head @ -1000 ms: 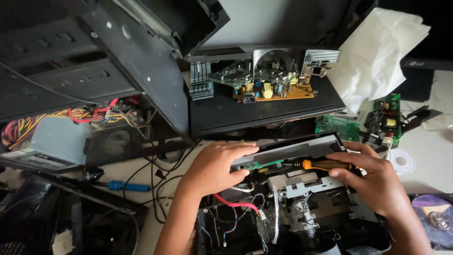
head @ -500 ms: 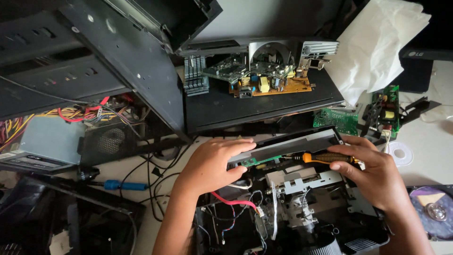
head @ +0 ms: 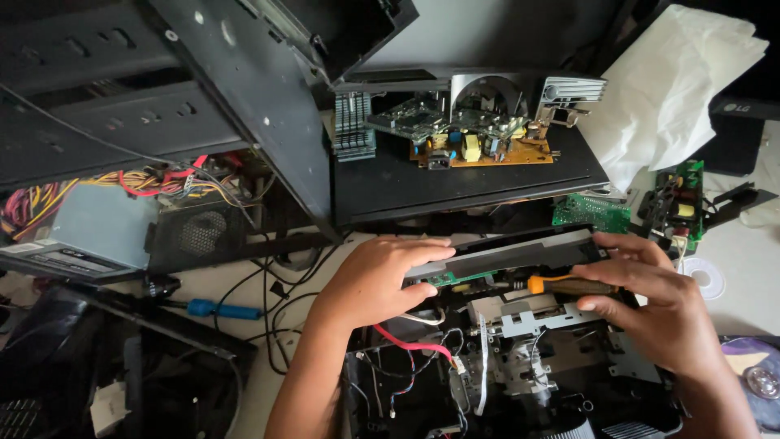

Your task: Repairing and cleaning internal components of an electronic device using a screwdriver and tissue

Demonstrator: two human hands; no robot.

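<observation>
Over the opened device's black panel (head: 508, 254), my left hand (head: 378, 280) presses flat, right hand (head: 658, 305) clamps an orange-handled screwdriver (head: 569, 285); slipping could gouge the green board (head: 451, 279).

Left hand (head: 375, 280): laid on black panel (head: 508, 254), frame centre.
Right hand (head: 658, 305): orange-handled screwdriver (head: 569, 285) gripped, lower right.

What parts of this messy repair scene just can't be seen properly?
Head view, the only one:
- Tip of the orange-handled screwdriver: hidden under the long black panel.
- Right hand: palm faces away.
- Left hand: covers the panel's end.
- Shiny silver disc: cut off by the edge.
</observation>
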